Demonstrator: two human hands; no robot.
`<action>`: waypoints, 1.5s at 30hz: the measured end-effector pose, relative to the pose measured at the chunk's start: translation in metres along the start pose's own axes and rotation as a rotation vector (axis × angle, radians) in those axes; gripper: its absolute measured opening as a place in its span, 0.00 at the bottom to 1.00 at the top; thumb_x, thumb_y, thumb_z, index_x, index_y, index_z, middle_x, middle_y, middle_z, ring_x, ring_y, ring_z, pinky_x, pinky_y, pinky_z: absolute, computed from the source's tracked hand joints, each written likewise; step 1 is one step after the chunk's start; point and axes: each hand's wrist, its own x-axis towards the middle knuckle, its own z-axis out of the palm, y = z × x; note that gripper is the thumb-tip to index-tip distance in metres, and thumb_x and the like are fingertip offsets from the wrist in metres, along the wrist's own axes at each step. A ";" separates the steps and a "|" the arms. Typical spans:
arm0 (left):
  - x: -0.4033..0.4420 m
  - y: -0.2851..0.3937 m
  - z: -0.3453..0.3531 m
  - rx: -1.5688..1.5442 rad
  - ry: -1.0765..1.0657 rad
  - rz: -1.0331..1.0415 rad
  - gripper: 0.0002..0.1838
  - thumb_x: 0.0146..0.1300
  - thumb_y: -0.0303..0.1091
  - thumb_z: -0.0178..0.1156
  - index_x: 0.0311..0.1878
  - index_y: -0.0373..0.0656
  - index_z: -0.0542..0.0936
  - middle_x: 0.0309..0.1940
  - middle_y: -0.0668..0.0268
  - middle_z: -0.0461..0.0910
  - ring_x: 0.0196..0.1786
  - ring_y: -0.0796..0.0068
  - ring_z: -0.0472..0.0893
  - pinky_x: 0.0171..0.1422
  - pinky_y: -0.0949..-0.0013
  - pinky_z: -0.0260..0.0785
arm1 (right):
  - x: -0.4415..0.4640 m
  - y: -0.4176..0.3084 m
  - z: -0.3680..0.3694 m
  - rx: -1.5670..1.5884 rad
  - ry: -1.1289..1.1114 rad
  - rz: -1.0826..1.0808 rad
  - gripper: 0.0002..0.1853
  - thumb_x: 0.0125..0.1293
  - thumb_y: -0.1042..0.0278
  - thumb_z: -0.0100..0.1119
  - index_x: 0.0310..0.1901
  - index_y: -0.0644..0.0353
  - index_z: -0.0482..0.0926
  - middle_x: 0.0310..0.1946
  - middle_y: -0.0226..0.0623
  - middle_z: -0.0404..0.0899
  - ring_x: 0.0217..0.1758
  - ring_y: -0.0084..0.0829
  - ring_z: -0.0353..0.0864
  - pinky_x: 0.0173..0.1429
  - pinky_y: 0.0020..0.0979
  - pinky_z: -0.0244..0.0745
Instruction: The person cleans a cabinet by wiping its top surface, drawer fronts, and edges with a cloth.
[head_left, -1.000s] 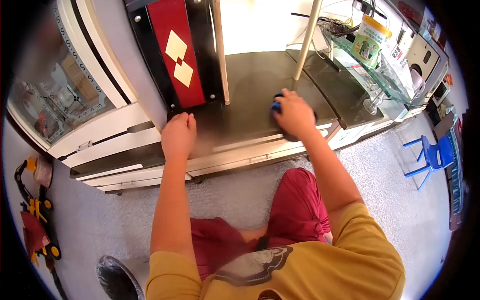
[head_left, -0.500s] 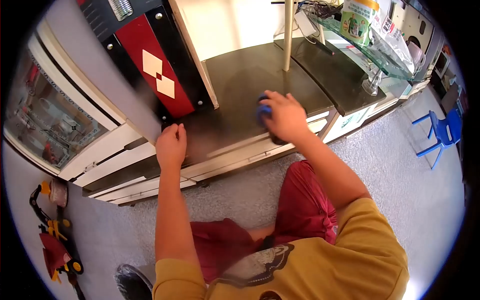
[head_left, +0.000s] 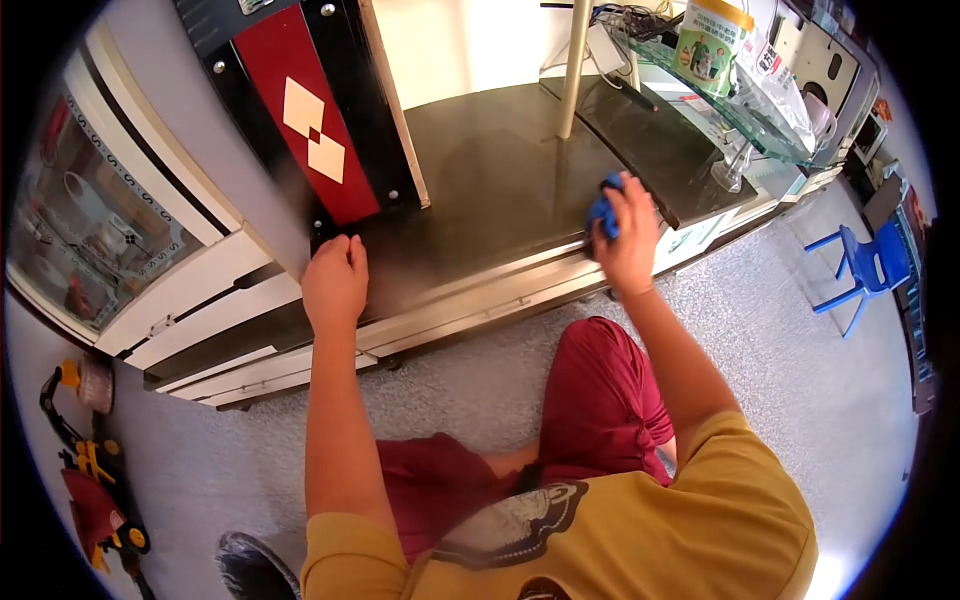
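My right hand (head_left: 630,240) is closed around a bunched blue cloth (head_left: 603,212) with dark patches, near the front right of the dark cabinet top (head_left: 480,170). The hand covers part of the cloth, and its underside is hidden. At the front left of the same surface, close to the lower corner of a black and red panel (head_left: 330,165), my left hand (head_left: 336,280) is curled into a fist. Nothing shows sticking out of the fist.
A pale pole (head_left: 573,80) stands on the cabinet top. To the right, a glass shelf (head_left: 740,115) carries a green and white can (head_left: 708,50) and a plastic bag. A blue chair (head_left: 868,265) stands on the floor at right, a toy vehicle (head_left: 95,490) at lower left.
My right hand has slid to the right along the cabinet top with the blue cloth. My left fist stays by the panel corner. The view has shifted slightly.
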 end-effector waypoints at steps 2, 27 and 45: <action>0.000 0.002 -0.001 0.000 -0.004 -0.003 0.19 0.78 0.42 0.58 0.32 0.38 0.76 0.34 0.51 0.81 0.37 0.40 0.81 0.42 0.43 0.73 | -0.006 -0.056 0.004 0.096 -0.023 -0.001 0.30 0.56 0.71 0.75 0.62 0.61 0.80 0.76 0.52 0.70 0.79 0.60 0.68 0.83 0.63 0.59; 0.004 -0.009 0.000 -0.068 -0.023 0.024 0.20 0.78 0.41 0.59 0.32 0.35 0.75 0.30 0.48 0.78 0.32 0.41 0.77 0.38 0.48 0.68 | 0.002 -0.146 0.034 0.235 -0.143 -0.484 0.14 0.66 0.65 0.61 0.52 0.48 0.85 0.57 0.37 0.84 0.68 0.41 0.81 0.86 0.63 0.55; 0.001 -0.004 0.001 -0.078 0.016 0.057 0.22 0.80 0.42 0.58 0.33 0.34 0.73 0.28 0.48 0.75 0.30 0.47 0.74 0.39 0.51 0.68 | 0.000 0.054 -0.028 -0.188 -0.185 -0.161 0.28 0.57 0.78 0.69 0.62 0.55 0.78 0.66 0.44 0.78 0.80 0.50 0.70 0.89 0.58 0.52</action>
